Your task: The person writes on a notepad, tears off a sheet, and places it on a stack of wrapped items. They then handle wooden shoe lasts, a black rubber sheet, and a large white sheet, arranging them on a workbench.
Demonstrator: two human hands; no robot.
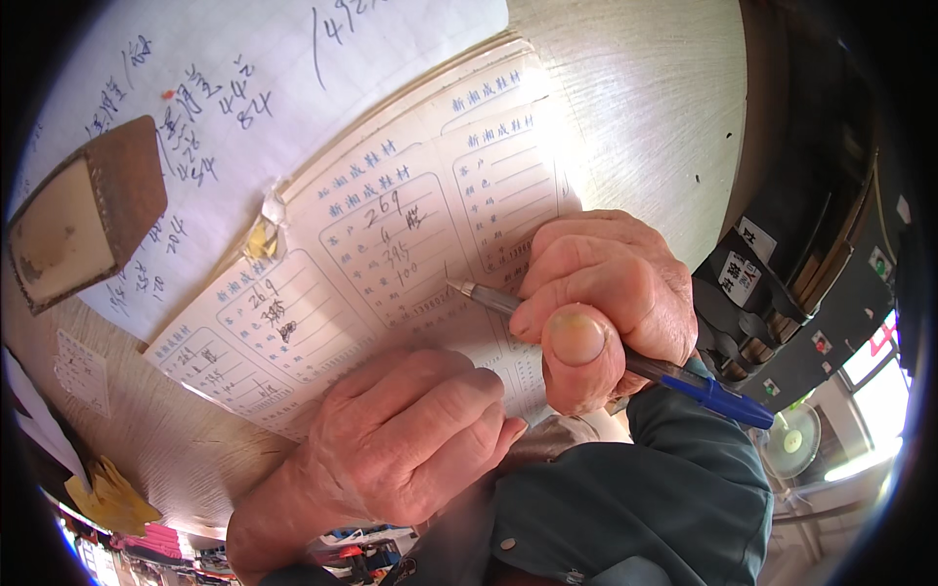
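Pinched in the right hand (606, 303), a blue-capped ballpoint pen (669, 377) points at the middle of a printed label sheet (396, 254) by the near edge of the bench (664, 68). The left hand (410, 435) curls over the sheet; whether it grips anything cannot be told. 1 handwritten white paper (264, 146) lies farther in.

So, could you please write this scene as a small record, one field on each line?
Left hand: left hand curled, over the sheets' lower part
Right hand: right hand gripping a pen, blue cap on its back end
Pen tip: at a label; contact unclear
Sheets: printed label sheets, partly filled by hand
Upper left: white paper with handwriting
On it: brown-and-tan block
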